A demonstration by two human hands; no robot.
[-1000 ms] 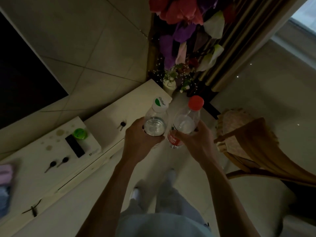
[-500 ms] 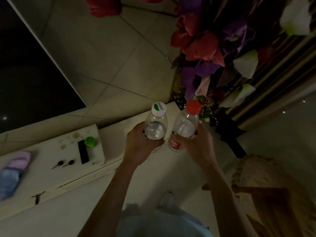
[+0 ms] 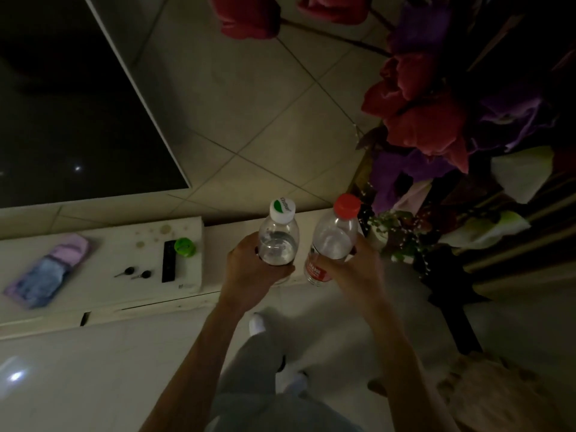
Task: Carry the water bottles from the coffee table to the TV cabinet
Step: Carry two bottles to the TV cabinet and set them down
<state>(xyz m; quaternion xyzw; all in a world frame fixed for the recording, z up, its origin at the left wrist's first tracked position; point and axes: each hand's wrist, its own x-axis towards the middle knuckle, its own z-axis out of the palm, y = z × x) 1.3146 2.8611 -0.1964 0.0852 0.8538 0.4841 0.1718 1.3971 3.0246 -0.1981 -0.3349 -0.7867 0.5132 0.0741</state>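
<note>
left hand (image 3: 254, 269) fingers clamp the white-capped bottle (image 3: 278, 236); right hand (image 3: 352, 269) fingers clamp the red-capped bottle (image 3: 333, 241). both are held above the tv cabinet (image 3: 103, 294) at its 3 o'clock end; judged remaining: set-down.

Both water bottles, the white-capped bottle (image 3: 278, 241) and the red-capped bottle (image 3: 335, 241), are clear glossy plastic, the latter with a red printed label; the TV cabinet (image 3: 103, 302) top looks smooth matt white, the floor (image 3: 78, 378) polished and reflective, the TV screen (image 3: 62, 113) glossy black
</note>
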